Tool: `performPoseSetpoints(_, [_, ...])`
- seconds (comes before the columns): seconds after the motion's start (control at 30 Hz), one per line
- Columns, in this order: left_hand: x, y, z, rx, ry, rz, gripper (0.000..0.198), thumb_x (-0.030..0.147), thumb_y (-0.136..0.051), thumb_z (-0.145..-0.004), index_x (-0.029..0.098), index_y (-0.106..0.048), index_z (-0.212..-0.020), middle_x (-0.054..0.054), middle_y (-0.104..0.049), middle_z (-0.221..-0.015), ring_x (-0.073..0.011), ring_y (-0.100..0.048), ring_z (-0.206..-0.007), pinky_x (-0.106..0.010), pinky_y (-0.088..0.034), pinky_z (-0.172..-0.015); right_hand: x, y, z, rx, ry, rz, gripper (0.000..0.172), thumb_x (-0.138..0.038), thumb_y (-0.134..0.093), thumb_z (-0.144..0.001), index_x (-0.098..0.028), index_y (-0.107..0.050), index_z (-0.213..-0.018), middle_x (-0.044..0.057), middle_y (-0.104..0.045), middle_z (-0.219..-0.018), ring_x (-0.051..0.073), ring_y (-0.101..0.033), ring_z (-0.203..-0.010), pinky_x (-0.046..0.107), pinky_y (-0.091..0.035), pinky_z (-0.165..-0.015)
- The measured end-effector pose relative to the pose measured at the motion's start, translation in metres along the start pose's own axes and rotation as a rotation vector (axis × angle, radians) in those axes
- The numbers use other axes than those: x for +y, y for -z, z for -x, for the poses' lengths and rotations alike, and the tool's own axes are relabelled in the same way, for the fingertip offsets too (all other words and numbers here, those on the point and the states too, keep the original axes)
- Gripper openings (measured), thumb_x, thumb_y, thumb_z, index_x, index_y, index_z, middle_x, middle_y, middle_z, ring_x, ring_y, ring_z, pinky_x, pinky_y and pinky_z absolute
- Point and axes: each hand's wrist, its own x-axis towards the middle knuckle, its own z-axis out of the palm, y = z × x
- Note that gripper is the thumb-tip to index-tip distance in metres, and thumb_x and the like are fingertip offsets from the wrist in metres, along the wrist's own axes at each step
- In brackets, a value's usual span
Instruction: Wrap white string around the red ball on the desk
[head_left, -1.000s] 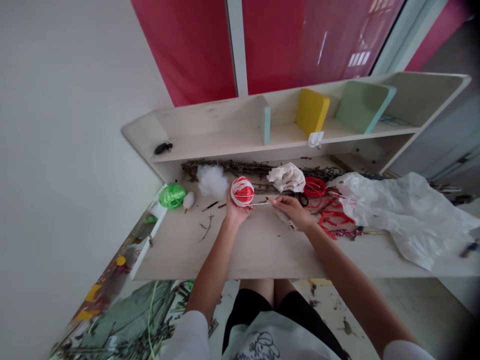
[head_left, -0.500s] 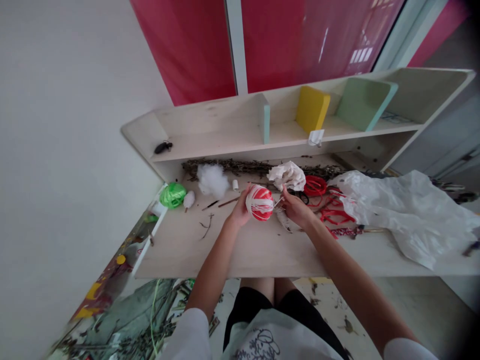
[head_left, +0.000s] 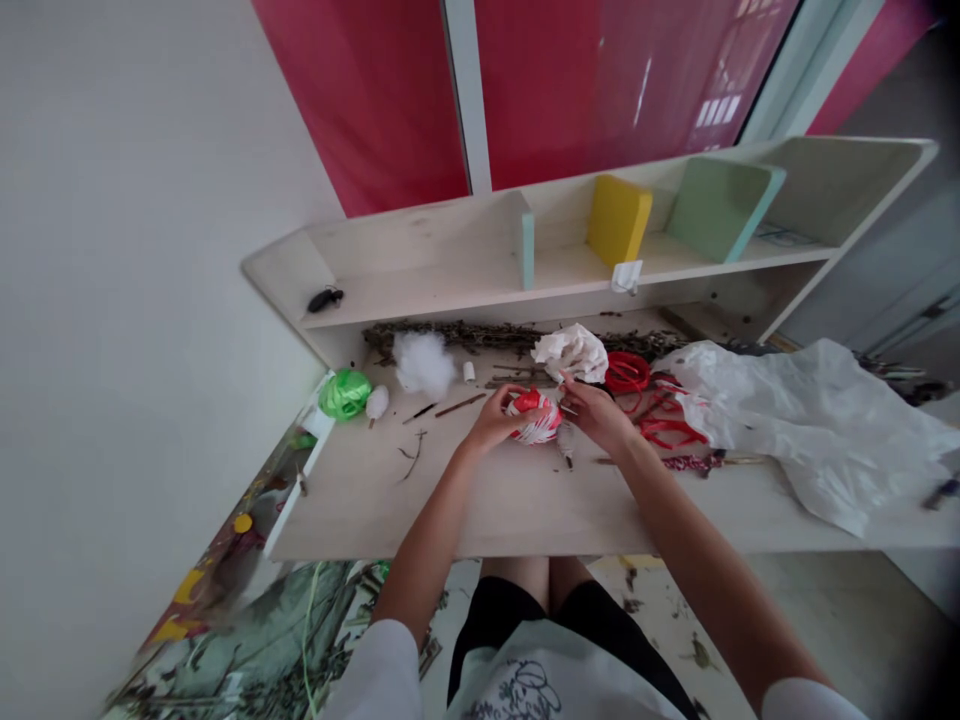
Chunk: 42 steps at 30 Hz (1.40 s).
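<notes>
Your L hand (head_left: 496, 420) grips the red-and-white wound ball (head_left: 541, 431), held approx. mid-table, betw. your two hands; contact w/ the table (head_left: 375, 515) can't be told. Your R hand (head_left: 600, 418), fingers bent, is at the ball's R side; whether it grips anything is unclear. Behind: crumpled paper (head_left: 571, 352). To R: red ribbon coil (head_left: 627, 371) & plastic bag (head_left: 810, 420). To L: white fluff (head_left: 424, 363) & green bundle (head_left: 345, 393).

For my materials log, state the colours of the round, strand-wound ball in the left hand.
The ball is red and white, shown best in the head view.
</notes>
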Motion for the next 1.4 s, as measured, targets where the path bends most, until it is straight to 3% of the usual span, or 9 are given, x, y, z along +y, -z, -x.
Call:
performPoseSetpoints(0.1, [-0.002,0.0,-0.001,0.061,-0.005,-0.036,0.065,0.05,-0.085,-0.055,0.018,-0.063,-0.107,-0.001,-0.064,-0.085,-0.0142,-0.058,-0.074,-0.024,-0.045,-0.064,0.004,-0.002,-0.001,0.012,0.056,0.048,0.04,-0.053,-0.087,-0.052,-0.024,-0.071,-0.076,-0.004,-0.056,-0.06,0.011,-0.049,-0.059,0.027,-0.044,-0.064])
performPoseSetpoints(0.27, [-0.003,0.0,-0.002,0.138,-0.218,-0.194,0.057,0.049,-0.085,-0.058,0.02,-0.069,-0.104,-0.006,-0.067,-0.101,-0.0205,-0.062,-0.093,-0.032,-0.049,-0.086,0.007,-0.006,0.0,0.009,0.166,0.105,0.04,-0.054,-0.086,-0.051,-0.022,-0.067,-0.066,-0.002,-0.059,-0.065,0.012,-0.052,-0.064,0.027,-0.042,-0.069])
performPoseSetpoints(0.4, [-0.008,-0.002,-0.001,0.171,-0.301,-0.315,0.058,0.05,-0.085,-0.058,0.022,-0.071,-0.106,-0.007,-0.062,-0.101,-0.0236,-0.06,-0.098,-0.038,-0.046,-0.095,0.007,-0.009,0.003,-0.029,0.201,0.145,0.041,-0.056,-0.084,-0.054,-0.021,-0.063,-0.063,-0.001,-0.06,-0.067,0.015,-0.056,-0.073,0.028,-0.041,-0.069])
performPoseSetpoints(0.6, [-0.014,-0.008,0.0,0.188,-0.363,-0.231,0.064,0.047,-0.088,-0.055,0.023,-0.066,-0.111,-0.011,-0.055,-0.114,-0.0268,-0.053,-0.113,-0.041,-0.04,-0.104,0.005,-0.01,0.006,-0.067,0.223,0.201,0.042,-0.057,-0.083,-0.055,-0.022,-0.061,-0.06,-0.001,-0.054,-0.062,0.014,-0.052,-0.068,0.027,-0.041,-0.067])
performPoseSetpoints(0.83, [-0.012,-0.008,-0.003,0.167,-0.279,-0.089,0.061,0.045,-0.083,-0.064,0.022,-0.06,-0.116,-0.012,-0.062,-0.121,-0.0266,-0.058,-0.112,-0.04,-0.039,-0.103,0.007,-0.012,0.007,-0.069,0.234,0.27,0.043,-0.059,-0.079,-0.06,-0.02,-0.061,-0.063,-0.003,-0.05,-0.06,0.011,-0.042,-0.058,0.027,-0.035,-0.06])
performPoseSetpoints(1.2, [-0.014,-0.011,-0.005,0.245,-0.236,-0.043,0.05,0.049,-0.076,-0.071,0.019,-0.06,-0.109,-0.009,-0.065,-0.108,-0.0215,-0.061,-0.099,-0.035,-0.044,-0.094,0.013,-0.014,0.003,-0.034,0.245,0.273,0.047,-0.062,-0.078,-0.059,-0.019,-0.058,-0.062,-0.005,-0.045,-0.055,0.009,-0.038,-0.055,0.026,-0.031,-0.056])
performPoseSetpoints(1.4, [-0.017,-0.012,-0.007,0.288,-0.25,-0.012,0.049,0.048,-0.075,-0.073,0.019,-0.06,-0.109,-0.01,-0.064,-0.11,-0.0215,-0.06,-0.102,-0.033,-0.042,-0.095,0.013,-0.016,0.006,-0.087,0.192,0.273,0.045,-0.061,-0.077,-0.062,-0.02,-0.06,-0.068,-0.004,-0.05,-0.058,0.009,-0.041,-0.055,0.026,-0.035,-0.058])
